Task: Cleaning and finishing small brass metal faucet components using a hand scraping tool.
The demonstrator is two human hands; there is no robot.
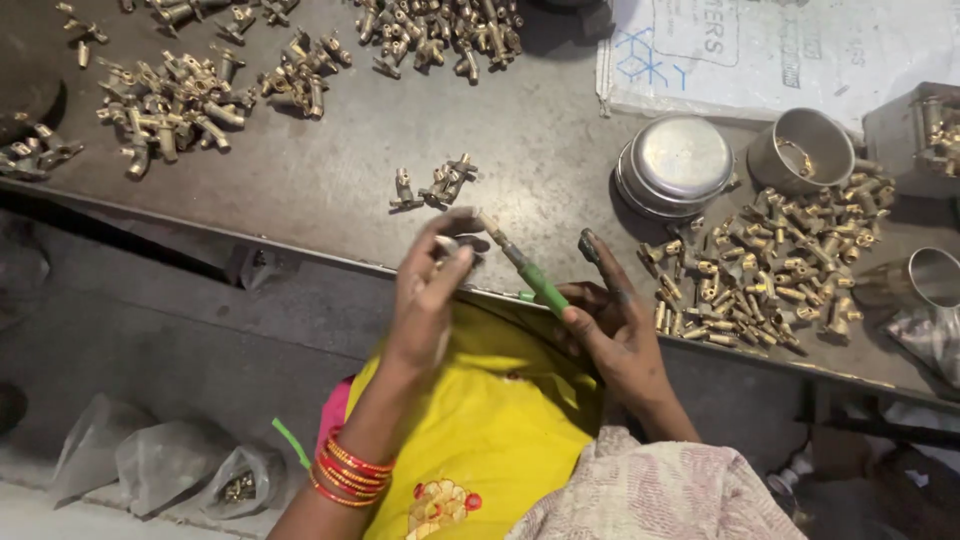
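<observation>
**A:** Head view. What have you got in hand?

**B:** My left hand pinches a small brass fitting between thumb and fingertips, just off the near edge of the dark metal workbench. My right hand grips a green-handled thin metal tool, tip touching the fitting; forefinger lifted clear.

**A:** Risks?

**B:** The fitting is held over my lap, past the bench edge. If the tip skids off, I judge the piece could drop onto my yellow garment or the floor. The point sits close to my left fingertips, so a slip could jab them.

**A:** Surroundings?

**B:** Small cluster of brass fittings just beyond my hands. Large heap of brass fittings toward the right near edge, beside my right hand; a careless elbow might scatter it. Round steel lidded tin and open steel cup behind that heap. More brass piles at the far left. Clear plastic bags on the floor, lower left.

**A:** Anything blocking?

**B:** Nothing lies between the hands and the nearest cluster.
</observation>
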